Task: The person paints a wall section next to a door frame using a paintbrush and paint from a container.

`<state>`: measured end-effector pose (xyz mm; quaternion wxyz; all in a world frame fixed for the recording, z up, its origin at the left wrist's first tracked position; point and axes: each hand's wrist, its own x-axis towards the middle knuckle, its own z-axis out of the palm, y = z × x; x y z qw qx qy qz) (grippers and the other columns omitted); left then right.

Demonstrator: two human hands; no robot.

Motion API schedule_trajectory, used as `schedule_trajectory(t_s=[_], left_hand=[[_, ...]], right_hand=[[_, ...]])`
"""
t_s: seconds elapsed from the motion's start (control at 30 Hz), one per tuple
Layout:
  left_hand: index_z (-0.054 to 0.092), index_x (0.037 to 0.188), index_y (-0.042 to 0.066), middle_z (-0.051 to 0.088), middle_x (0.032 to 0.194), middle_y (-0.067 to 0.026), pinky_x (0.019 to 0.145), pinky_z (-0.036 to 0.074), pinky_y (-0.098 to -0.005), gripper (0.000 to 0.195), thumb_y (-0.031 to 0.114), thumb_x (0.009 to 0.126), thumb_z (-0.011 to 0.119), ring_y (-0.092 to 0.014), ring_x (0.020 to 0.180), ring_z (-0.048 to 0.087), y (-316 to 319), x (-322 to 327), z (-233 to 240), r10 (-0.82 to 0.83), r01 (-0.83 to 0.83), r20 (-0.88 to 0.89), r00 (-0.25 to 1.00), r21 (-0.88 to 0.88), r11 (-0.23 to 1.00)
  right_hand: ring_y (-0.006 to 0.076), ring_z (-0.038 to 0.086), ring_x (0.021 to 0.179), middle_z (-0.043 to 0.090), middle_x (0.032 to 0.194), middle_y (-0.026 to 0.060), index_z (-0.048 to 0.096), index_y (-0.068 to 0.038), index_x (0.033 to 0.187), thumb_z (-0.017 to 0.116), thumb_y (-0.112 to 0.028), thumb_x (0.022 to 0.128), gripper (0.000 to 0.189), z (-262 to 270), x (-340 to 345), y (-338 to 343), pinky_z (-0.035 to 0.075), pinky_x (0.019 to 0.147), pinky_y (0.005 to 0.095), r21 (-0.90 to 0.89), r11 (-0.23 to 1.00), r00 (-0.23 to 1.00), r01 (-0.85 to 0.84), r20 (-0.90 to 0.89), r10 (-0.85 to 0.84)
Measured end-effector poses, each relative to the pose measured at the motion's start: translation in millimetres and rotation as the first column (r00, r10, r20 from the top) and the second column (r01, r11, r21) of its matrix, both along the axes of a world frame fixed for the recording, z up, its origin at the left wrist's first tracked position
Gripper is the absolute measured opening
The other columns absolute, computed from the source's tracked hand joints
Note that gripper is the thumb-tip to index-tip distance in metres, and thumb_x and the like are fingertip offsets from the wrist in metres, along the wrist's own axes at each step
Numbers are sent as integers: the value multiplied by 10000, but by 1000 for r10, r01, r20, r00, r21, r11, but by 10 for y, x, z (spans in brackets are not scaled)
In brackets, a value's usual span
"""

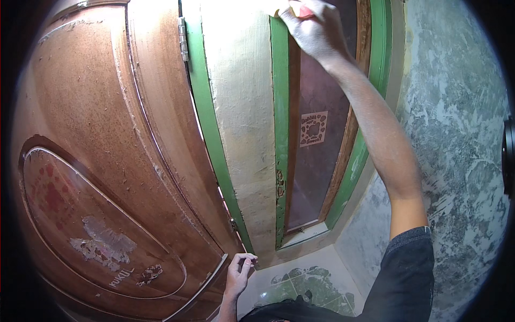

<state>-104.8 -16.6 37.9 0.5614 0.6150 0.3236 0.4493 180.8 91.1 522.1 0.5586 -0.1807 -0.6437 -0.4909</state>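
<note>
High at the picture's top, my right hand (pixel 318 30) is closed around a small red and pale object (pixel 302 11), at the upper part of the narrow window's green frame (pixel 280 80). The object's kind cannot be told, and glare whitens the wall beside it. Low in the middle, my left hand (pixel 238 273) has bent fingers, with the thumb near the forefinger, near the foot of the green door frame (pixel 217 141). Whether it pinches something small cannot be told. A pale plastered wall strip (pixel 243 120) runs between the two frames.
At left is a brown wooden door (pixel 88 120) with hinges, peeling patches and writing. The window's glass pane (pixel 318 173) bears a patterned sticker (pixel 314 129). A mottled grey wall (pixel 454 161) stands at right. Below are green floor tiles (pixel 283 294) with whitish dust.
</note>
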Motion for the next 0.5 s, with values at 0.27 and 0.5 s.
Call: schedule_trajectory(t_s=[0.27,0.5], left_hand=[[598,1074,28,669,1089,-82,881,518,-319,142,138,1056,510,-161,1023,635,-1,-56,-63,19,-19,-10,1000,-14,1000],[595,1065,29,664,1089,-86,886,520,-321,129,124,1052,509,-161,1018,632,18,-77,-56,30,-30,-23,999,7,1000]], right_hand=[[212,653,652,640,750,129,585,-3,872,720,-85,836,161,-1337,69,52,530,546,325,-625,776,994,86,3,-108],[193,663,591,662,714,120,597,-15,875,694,-49,856,104,-1280,-45,-345,562,552,322,-573,820,1000,1,-15,-11]])
